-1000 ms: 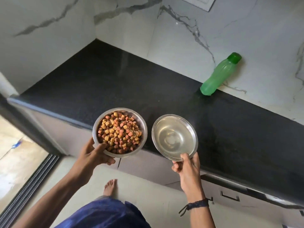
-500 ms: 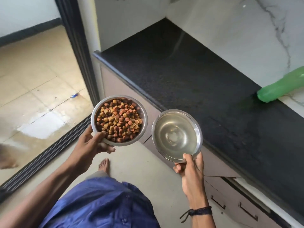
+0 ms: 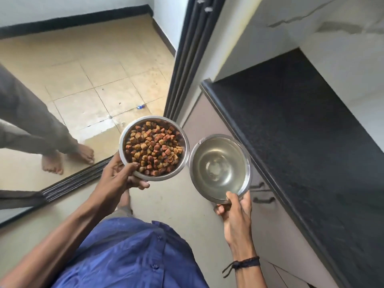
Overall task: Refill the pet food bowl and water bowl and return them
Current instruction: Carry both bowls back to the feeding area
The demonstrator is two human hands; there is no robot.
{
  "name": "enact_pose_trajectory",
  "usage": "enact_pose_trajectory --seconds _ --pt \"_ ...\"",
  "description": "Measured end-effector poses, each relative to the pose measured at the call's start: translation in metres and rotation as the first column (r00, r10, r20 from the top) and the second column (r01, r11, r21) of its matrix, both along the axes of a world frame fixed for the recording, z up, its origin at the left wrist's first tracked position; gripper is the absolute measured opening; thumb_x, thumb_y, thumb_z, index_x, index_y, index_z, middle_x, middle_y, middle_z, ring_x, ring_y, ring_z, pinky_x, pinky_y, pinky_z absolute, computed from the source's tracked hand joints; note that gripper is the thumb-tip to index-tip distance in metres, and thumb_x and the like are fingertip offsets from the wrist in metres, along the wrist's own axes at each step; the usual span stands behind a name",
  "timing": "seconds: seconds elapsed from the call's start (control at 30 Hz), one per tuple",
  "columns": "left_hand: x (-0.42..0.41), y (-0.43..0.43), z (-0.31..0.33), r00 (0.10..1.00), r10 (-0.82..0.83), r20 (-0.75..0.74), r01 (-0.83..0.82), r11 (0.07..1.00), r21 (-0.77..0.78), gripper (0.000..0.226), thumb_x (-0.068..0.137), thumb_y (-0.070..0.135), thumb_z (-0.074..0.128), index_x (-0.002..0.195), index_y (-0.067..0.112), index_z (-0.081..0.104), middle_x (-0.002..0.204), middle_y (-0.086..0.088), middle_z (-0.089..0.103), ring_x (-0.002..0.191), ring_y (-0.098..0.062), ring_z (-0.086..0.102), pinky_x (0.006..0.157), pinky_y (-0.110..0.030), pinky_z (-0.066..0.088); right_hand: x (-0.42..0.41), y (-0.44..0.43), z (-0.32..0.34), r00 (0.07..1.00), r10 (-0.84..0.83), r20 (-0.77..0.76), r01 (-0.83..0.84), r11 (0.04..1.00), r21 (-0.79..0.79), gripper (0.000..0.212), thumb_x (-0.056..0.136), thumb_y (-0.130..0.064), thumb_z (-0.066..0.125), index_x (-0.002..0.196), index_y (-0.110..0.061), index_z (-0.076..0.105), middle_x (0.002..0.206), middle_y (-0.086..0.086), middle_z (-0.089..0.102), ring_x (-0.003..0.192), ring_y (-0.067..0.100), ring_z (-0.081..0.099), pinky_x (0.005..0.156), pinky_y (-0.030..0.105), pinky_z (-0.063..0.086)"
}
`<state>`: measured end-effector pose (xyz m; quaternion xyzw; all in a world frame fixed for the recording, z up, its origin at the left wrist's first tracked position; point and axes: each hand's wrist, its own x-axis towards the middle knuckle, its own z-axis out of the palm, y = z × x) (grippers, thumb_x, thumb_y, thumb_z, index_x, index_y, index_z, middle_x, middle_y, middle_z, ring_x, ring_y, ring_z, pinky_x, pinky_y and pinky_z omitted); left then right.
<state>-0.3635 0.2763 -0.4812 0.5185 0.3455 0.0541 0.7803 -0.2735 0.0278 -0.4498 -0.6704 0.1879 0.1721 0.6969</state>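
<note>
A steel food bowl point(image 3: 124, 140) heaped with brown and orange kibble is held up at the centre by my left hand point(image 3: 119, 177), thumb over its near rim. Just to its right, my right hand point(image 3: 235, 213) grips the near rim of a steel water bowl point(image 3: 220, 167) that holds clear water. Both bowls hang level above the floor, side by side and almost touching, left of the counter edge.
A black stone counter point(image 3: 301, 132) with drawers below runs along the right. A dark sliding-door frame point(image 3: 193, 55) and floor track point(image 3: 72, 183) lead to a tiled area, where another person's bare feet point(image 3: 66, 156) stand at the left.
My view has swung left, away from the counter and toward the doorway. The green bottle has left the frame, and another person's legs have come into sight. Both hands keep their bowls.
</note>
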Motion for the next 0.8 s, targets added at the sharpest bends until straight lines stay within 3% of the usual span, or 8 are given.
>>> enact_pose_trajectory --seconds 0.17,0.3,0.37,0.47,0.53,0.67,0.8 --pt "0.027 0.078 -0.003 1.0 0.013 -0.018 -0.013 1.0 0.028 0.034 0.099 0.001 0.041 0.119 0.027 0.051 0.076 -0.032 0.067 0.052 -0.03 0.068 0.057 -0.037 0.058 0.033 0.081 -0.006 1.0 0.006 0.002 -0.006 1.0 0.024 0.033 0.093 0.008 0.043 0.113 -0.017 0.053 0.073 0.005 0.05 0.044 0.013 0.036 0.04 0.024 0.035" --pt "0.049 0.13 -0.005 0.997 0.068 -0.027 -0.068 0.998 0.016 0.04 0.1 0.002 0.042 0.132 0.024 0.045 0.078 -0.018 0.073 0.06 -0.029 0.071 0.057 -0.032 0.061 0.056 0.132 -0.005 0.998 0.068 0.012 -0.068 0.996 0.057 0.032 0.094 0.008 0.042 0.114 -0.015 0.052 0.071 0.001 0.055 0.045 0.013 0.036 0.042 0.026 0.034" --pt "0.06 0.152 -0.004 0.995 0.098 -0.028 -0.098 0.995 0.002 0.041 0.1 0.001 0.042 0.136 0.02 0.042 0.08 -0.02 0.073 0.057 -0.028 0.071 0.054 -0.029 0.06 0.071 0.155 -0.005 0.995 0.1 0.02 -0.101 0.993 0.056 0.035 0.094 0.008 0.042 0.117 -0.017 0.052 0.074 0.002 0.056 0.046 0.012 0.037 0.041 0.025 0.034" --pt "0.074 0.178 -0.006 0.989 0.144 -0.016 -0.144 0.989 -0.015 0.042 0.099 0.0 0.043 0.136 0.02 0.043 0.087 -0.02 0.073 0.051 -0.028 0.069 0.055 -0.03 0.06 0.094 0.183 -0.007 0.985 0.172 0.021 -0.173 0.984 0.05 0.034 0.095 0.008 0.042 0.117 -0.015 0.052 0.078 0.005 0.056 0.048 0.012 0.038 0.042 0.025 0.034" --pt "0.085 0.192 -0.008 0.983 0.185 -0.007 -0.185 0.983 -0.006 0.042 0.098 -0.001 0.043 0.135 0.02 0.044 0.08 -0.018 0.073 0.049 -0.028 0.068 0.052 -0.03 0.06 0.111 0.2 -0.009 0.972 0.233 0.01 -0.233 0.971 0.042 0.036 0.095 0.008 0.042 0.118 -0.017 0.052 0.082 0.007 0.059 0.05 0.012 0.04 0.043 0.026 0.033" --pt "0.112 0.215 -0.012 0.962 0.27 -0.024 -0.27 0.963 0.007 0.037 0.099 -0.001 0.041 0.13 0.019 0.043 0.08 -0.026 0.065 0.044 -0.022 0.066 0.042 -0.022 0.052 0.15 0.234 -0.019 0.944 0.33 0.001 -0.33 0.944 0.024 0.049 0.095 0.008 0.041 0.133 -0.022 0.048 0.082 0.009 0.063 0.051 0.015 0.039 0.041 0.026 0.034" --pt "0.137 0.235 -0.013 0.932 0.36 -0.034 -0.36 0.933 0.0 0.038 0.099 0.0 0.04 0.132 0.018 0.042 0.08 -0.026 0.065 0.045 -0.021 0.066 0.044 -0.021 0.052 0.192 0.269 -0.025 0.893 0.451 -0.006 -0.451 0.893 0.011 0.046 0.096 0.009 0.042 0.129 -0.022 0.05 0.077 0.01 0.061 0.049 0.015 0.04 0.041 0.027 0.034"
